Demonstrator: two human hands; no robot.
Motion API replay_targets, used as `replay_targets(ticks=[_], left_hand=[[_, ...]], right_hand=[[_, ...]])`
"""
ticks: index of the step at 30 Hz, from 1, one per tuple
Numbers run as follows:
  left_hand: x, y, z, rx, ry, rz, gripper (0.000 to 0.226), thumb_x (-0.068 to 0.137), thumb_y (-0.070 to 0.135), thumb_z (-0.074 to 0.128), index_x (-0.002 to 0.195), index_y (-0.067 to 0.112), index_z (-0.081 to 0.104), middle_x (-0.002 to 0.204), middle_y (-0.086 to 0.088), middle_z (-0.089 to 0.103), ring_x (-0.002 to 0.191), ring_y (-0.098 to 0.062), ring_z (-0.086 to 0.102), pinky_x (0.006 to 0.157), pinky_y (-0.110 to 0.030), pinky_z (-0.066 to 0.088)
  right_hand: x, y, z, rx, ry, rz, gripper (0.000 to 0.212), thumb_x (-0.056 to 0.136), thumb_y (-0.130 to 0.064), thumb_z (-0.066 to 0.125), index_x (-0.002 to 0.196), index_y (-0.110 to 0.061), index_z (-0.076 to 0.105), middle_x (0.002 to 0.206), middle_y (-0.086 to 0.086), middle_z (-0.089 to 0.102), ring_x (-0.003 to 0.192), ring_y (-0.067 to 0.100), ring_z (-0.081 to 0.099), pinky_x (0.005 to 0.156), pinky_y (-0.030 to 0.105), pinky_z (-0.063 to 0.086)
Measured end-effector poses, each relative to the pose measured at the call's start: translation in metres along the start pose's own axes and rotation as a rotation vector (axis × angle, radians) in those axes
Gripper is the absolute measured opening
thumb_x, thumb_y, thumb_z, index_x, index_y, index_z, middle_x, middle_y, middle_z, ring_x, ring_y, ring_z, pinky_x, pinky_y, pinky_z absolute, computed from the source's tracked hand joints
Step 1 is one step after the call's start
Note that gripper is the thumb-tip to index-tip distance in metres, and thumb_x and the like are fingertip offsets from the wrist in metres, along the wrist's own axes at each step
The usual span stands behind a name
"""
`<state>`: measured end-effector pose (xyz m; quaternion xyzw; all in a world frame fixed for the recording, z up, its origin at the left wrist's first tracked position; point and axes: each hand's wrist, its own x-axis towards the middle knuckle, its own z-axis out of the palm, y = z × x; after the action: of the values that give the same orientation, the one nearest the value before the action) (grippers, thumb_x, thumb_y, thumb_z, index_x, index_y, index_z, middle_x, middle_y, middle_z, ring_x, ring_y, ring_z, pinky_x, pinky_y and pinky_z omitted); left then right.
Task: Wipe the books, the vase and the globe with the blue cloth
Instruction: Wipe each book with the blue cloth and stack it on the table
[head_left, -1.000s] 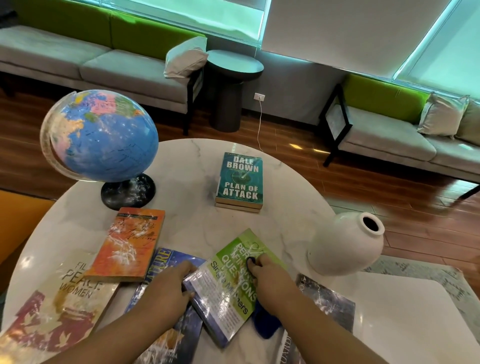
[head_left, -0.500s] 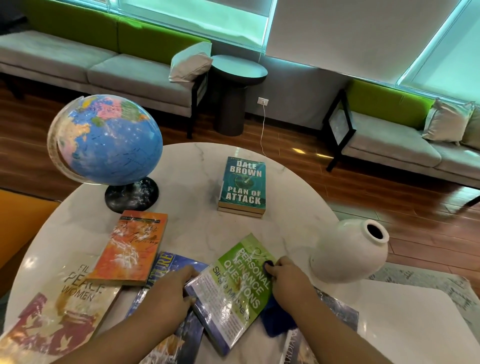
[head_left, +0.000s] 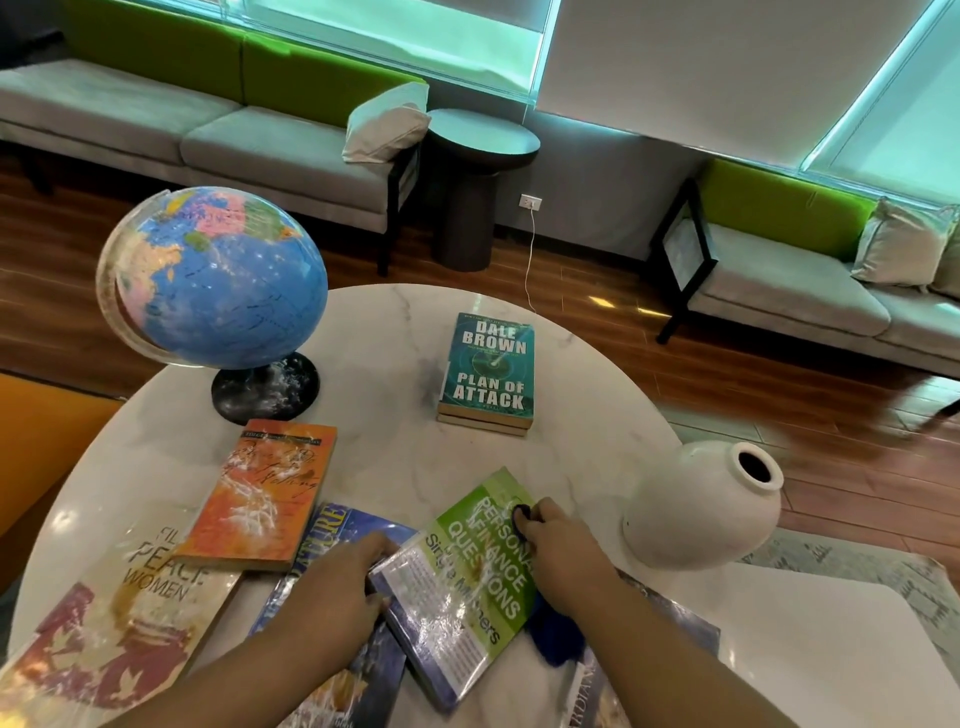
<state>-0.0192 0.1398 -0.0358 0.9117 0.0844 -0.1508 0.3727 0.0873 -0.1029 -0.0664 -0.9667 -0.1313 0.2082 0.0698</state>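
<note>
The blue globe (head_left: 218, 275) is set at the back left of the round white marble tabletop (head_left: 395, 467), the white round vase (head_left: 696, 519) at the right, the teal paperback book (head_left: 488, 369) between them.

Both bare forearms are extended forward from the lower edge of the view. The left hand (head_left: 340, 584) is held palm down, its fingers curled over the corner of the green book (head_left: 467, 587). The right hand (head_left: 566, 553) is closed, knuckles up, around the blue cloth (head_left: 558, 644), which is pressed onto the book's cover.
</note>
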Motion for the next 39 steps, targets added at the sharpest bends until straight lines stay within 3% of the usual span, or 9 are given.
replay_targets(ticks=[4,8,12,16,21,25,30,35,39], left_hand=[[0.0,0.0,0.0,-0.003,0.004,-0.002,0.031,0.083,0.014,0.067,0.095,0.039,0.053,0.1,0.009,0.066,0.089,-0.007,0.061,0.08,-0.03,0.05],[0.002,-0.001,0.001,-0.002,0.0,-0.001,0.031,0.084,0.014,0.067,0.091,0.039,0.052,0.098,0.009,0.067,0.088,-0.008,0.061,0.079,-0.029,0.05],[0.002,-0.001,0.001,0.006,0.011,0.015,0.033,0.084,0.015,0.067,0.092,0.042,0.051,0.099,0.01,0.065,0.09,-0.008,0.061,0.08,-0.029,0.049],[0.002,-0.002,0.002,0.01,0.008,0.003,0.029,0.083,0.016,0.067,0.098,0.037,0.055,0.099,0.009,0.065,0.09,-0.008,0.061,0.081,-0.032,0.05],[0.001,-0.003,0.002,0.033,0.03,0.023,0.03,0.081,0.019,0.068,0.101,0.038,0.056,0.101,0.009,0.065,0.093,-0.011,0.06,0.081,-0.031,0.049],[0.002,-0.002,0.003,0.046,0.024,0.026,0.03,0.083,0.017,0.067,0.102,0.038,0.055,0.102,0.008,0.066,0.092,-0.011,0.06,0.08,-0.032,0.05],[0.003,-0.003,0.002,0.028,0.024,0.035,0.029,0.082,0.016,0.067,0.1,0.036,0.057,0.101,0.011,0.066,0.092,-0.009,0.06,0.081,-0.032,0.05],[0.004,-0.003,0.003,0.035,0.025,0.024,0.029,0.081,0.017,0.068,0.101,0.034,0.058,0.1,0.01,0.066,0.091,-0.009,0.061,0.08,-0.031,0.05],[0.003,-0.003,0.003,0.044,0.019,0.035,0.029,0.082,0.017,0.067,0.102,0.036,0.057,0.101,0.008,0.065,0.092,-0.011,0.061,0.08,-0.032,0.05]], right_hand=[[0.005,0.006,-0.011,0.057,0.077,0.083,0.025,0.101,-0.036,0.04,0.106,-0.013,0.05,0.08,-0.004,0.048,0.067,0.013,0.048,0.067,0.034,0.046],[0.006,-0.004,-0.003,0.011,0.003,0.001,0.029,0.1,-0.024,0.042,0.127,-0.016,0.046,0.106,0.001,0.05,0.082,0.016,0.054,0.079,0.032,0.047],[0.006,0.002,-0.01,-0.027,0.026,-0.01,0.026,0.092,-0.042,0.057,0.09,-0.018,0.049,0.088,0.009,0.06,0.073,0.023,0.059,0.073,0.044,0.052],[0.005,-0.013,-0.015,-0.039,-0.018,0.06,0.05,0.095,-0.022,0.05,0.142,-0.018,0.033,0.125,0.005,0.041,0.096,0.023,0.054,0.085,0.032,0.049],[0.008,-0.01,-0.014,0.132,-0.023,0.038,0.04,0.096,-0.012,0.044,0.134,-0.022,0.049,0.127,0.01,0.046,0.105,0.028,0.053,0.087,0.032,0.045],[0.012,-0.014,-0.01,-0.025,-0.05,0.008,0.048,0.097,-0.015,0.046,0.144,-0.02,0.034,0.122,0.003,0.04,0.105,0.023,0.053,0.074,0.018,0.036],[0.013,-0.01,-0.013,0.093,0.071,0.025,0.024,0.096,-0.036,0.052,0.098,-0.012,0.049,0.086,0.007,0.058,0.069,0.019,0.055,0.062,0.033,0.044],[0.017,-0.02,-0.017,0.016,-0.094,0.018,0.043,0.099,-0.019,0.042,0.142,-0.022,0.034,0.13,0.005,0.042,0.107,0.026,0.053,0.08,0.025,0.036],[0.022,-0.015,-0.023,0.065,0.009,0.036,0.029,0.092,-0.041,0.058,0.091,-0.016,0.045,0.091,0.01,0.061,0.073,0.023,0.057,0.066,0.034,0.045]])
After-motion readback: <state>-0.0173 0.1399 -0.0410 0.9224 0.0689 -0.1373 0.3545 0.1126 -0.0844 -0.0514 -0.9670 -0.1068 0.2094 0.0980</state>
